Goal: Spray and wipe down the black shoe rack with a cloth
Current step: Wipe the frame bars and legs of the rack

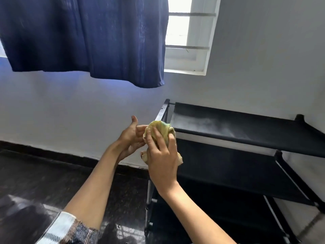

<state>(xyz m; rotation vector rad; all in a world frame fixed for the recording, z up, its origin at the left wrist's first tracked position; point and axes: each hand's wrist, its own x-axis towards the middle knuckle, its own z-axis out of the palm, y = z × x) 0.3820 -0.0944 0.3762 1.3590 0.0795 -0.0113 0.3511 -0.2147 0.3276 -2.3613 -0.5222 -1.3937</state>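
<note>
A black shoe rack (246, 127) with fabric shelves stands against the wall at the right; its top shelf shows a pale dusty or wet patch near the left end. I hold a bunched yellow-green cloth (159, 128) in front of the rack's left corner. My right hand (161, 155) grips the cloth from the near side, fingers curled over it. My left hand (131, 136) is at the cloth's left side, thumb up, its fingers touching the cloth from behind. No spray bottle is in view.
A dark blue curtain (88, 37) hangs above at the left, beside a barred window (186, 44). The white wall meets a dark skirting (52, 154) and a dark glossy floor (35, 182). Lower rack shelves (228, 169) extend toward me at the right.
</note>
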